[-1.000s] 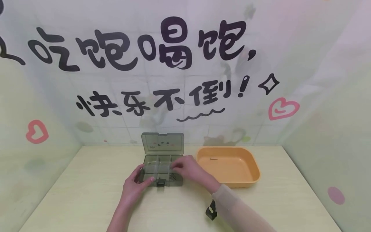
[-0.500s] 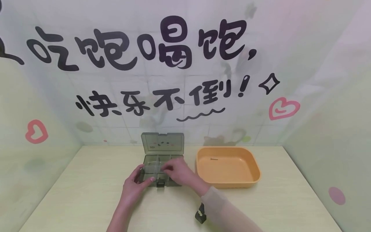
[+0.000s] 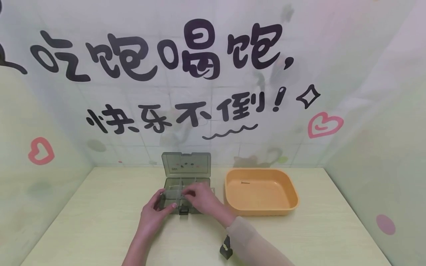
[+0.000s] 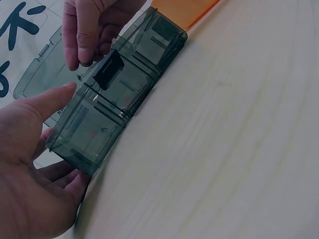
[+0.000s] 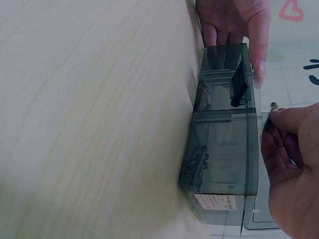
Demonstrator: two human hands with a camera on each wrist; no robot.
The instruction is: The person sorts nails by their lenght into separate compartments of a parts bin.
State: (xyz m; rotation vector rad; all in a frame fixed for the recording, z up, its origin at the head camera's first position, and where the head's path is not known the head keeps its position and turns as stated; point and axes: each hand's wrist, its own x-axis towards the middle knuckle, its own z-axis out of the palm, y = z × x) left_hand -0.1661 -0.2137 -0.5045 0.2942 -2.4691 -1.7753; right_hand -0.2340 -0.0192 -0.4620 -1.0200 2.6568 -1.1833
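A grey see-through compartment box stands on the table with its lid raised. My left hand holds its left end, thumb on the front rim and fingers round the side. My right hand is over the middle of the box. It pinches a screw, whose threaded shaft shows beneath the fingers in the left wrist view. Dark screws lie in the front right compartment, and more screws lie in the front middle one. A black latch sits at the front.
To the right of the box stands an orange tray with one screw in it. A small black piece sits beside the right sleeve. Behind the table rises a printed wall.
My right hand has moved left, from the box's right-hand compartments to over its middle. The left hand and the box have stayed in place.
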